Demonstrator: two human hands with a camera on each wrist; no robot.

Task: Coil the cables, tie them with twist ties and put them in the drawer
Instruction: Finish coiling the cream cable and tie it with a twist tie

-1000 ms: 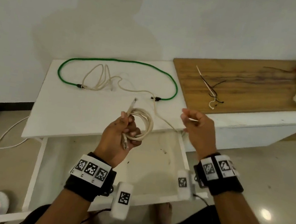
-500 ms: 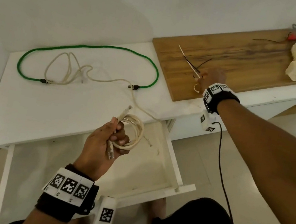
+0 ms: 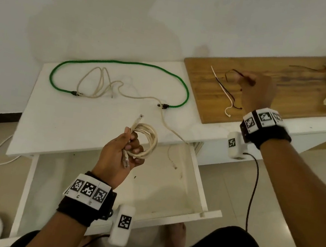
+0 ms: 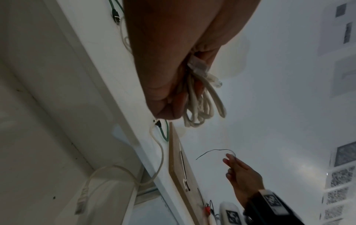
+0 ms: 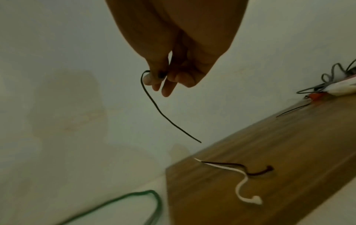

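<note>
Step in hand: tying the first coil. Your left hand point(image 3: 120, 155) grips the beige coil point(image 3: 147, 140) above the open drawer point(image 3: 199, 171), fingers curled round the loops. Your right hand point(image 3: 254, 92) pinches a black tie point(image 5: 165, 115) lifted clear of the wooden board point(image 3: 289, 91) (two more ties lie there). Next: bring tie to coil, wrap it across all loops, twist. Green cable point(image 3: 124, 62) and a second beige one lie uncoiled on the table point(image 3: 57, 116)
</note>
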